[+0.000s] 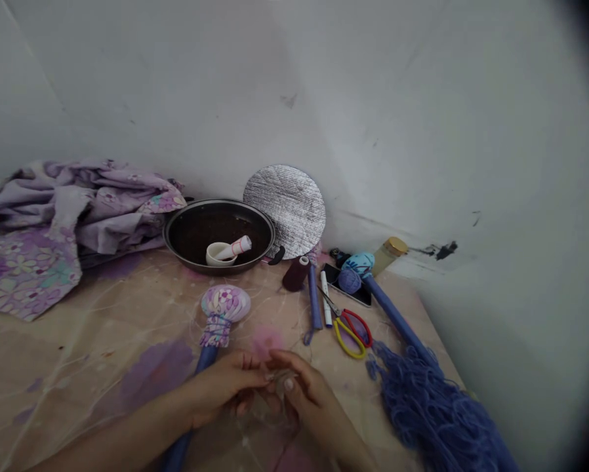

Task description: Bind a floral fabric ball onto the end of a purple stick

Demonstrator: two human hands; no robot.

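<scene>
My left hand [233, 383] and my right hand [307, 393] meet low in the middle, fingertips pinched close together. Between them runs what looks like a thin thread [278, 375], blurred and partly covered by the fingers. A fine dark strand also trails below my right hand. Under my left forearm lies a blue-wrapped stick [206, 357] with a padded floral cloth head [224, 303] tied round its neck. Scissors [352, 333] with one red and one yellow handle rest beyond my right hand, near a dark maroon thread spool [295, 274].
A black pan [176, 252] holds a white cup and a rolled cloth. Behind it leans a silver foil disc [287, 210]. Floral fabric [33, 255] is heaped left. At right are a marker [326, 298], a phone [362, 296], a jar [389, 254] and blue yarn [427, 406].
</scene>
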